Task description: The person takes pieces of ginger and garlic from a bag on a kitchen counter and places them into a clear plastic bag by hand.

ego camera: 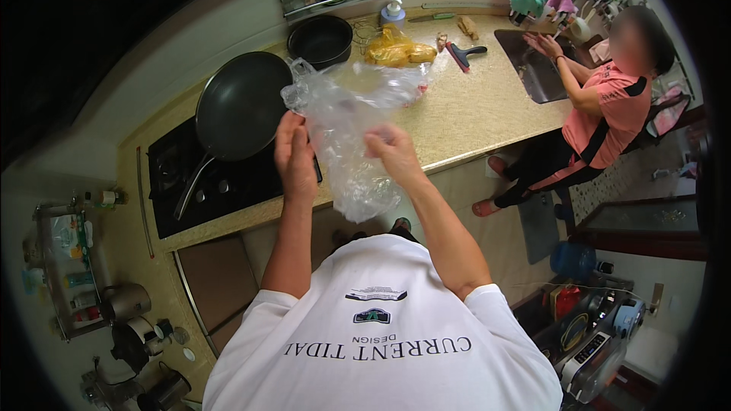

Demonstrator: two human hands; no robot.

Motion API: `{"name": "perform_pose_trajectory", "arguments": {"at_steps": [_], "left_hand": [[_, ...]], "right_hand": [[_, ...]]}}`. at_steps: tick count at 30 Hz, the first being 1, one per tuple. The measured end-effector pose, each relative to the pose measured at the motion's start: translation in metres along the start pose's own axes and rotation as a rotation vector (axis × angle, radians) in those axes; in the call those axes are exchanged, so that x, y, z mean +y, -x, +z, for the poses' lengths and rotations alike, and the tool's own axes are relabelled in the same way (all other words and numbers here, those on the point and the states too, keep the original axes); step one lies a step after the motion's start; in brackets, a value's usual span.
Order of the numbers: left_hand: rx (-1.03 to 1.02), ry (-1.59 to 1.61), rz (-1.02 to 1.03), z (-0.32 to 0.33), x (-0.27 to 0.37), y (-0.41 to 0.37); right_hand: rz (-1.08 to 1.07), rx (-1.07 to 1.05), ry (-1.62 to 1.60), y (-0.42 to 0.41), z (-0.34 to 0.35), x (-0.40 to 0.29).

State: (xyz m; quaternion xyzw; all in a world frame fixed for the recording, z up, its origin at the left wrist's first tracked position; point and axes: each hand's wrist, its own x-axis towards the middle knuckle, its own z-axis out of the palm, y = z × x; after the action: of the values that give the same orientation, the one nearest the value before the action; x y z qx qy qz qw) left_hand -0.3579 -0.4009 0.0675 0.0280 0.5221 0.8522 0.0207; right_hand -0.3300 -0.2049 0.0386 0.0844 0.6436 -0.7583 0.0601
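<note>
A crumpled clear plastic bag hangs between my hands, over the counter's front edge. My left hand is at the bag's left side, fingers pointing away from me; whether they grip the plastic cannot be told. My right hand has its fingers curled closed on the bag's right side. Behind the bag lies a yellow plastic bag with rounded contents that are hidden. A black frying pan stands on the hob to the left, and a black pot is behind it.
A squeegee, a green-handled knife and a pump bottle are on the countertop. To the right, another person holds both hands over the sink. The pan's handle points toward the counter's front edge.
</note>
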Motion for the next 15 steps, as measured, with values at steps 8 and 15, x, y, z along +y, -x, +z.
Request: {"name": "perform_pose_trajectory", "arguments": {"at_steps": [8,15], "left_hand": [[-0.42,-0.379,-0.243,0.027,-0.054,0.045],[-0.33,-0.309,-0.25,0.009,-0.068,0.028]], "right_hand": [[-0.186,0.039,-0.152,0.025,0.004,0.006],[-0.126,0.226,0.151,0.035,-0.059,0.01]]}}
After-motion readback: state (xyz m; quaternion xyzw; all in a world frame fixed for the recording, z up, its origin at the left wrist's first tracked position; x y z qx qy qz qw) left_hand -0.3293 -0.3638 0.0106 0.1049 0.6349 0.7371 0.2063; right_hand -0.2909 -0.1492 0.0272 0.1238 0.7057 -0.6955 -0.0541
